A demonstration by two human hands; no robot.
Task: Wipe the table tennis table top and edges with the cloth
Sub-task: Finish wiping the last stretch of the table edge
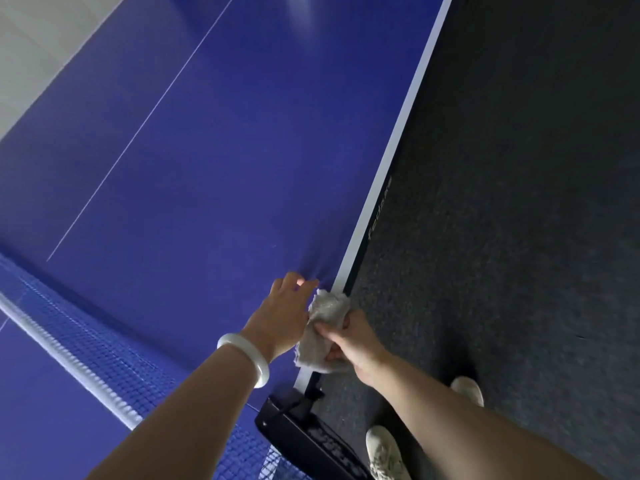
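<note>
My right hand (348,344) gripped the cloth (327,311), bunched over the table's (207,161) white edge at 5 o'clock. My left hand (282,313) lay released at the cloth's 9 o'clock, fingers loosely spread over the blue top. The cloth hid most of my right fingers. The net (86,341) blurred at 8 o'clock.

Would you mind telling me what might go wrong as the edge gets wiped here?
The cloth, gripped by the right hand at the white edge, could snag on the black net clamp nearby. The bracelet beside the left hand might knock the table top.
</note>
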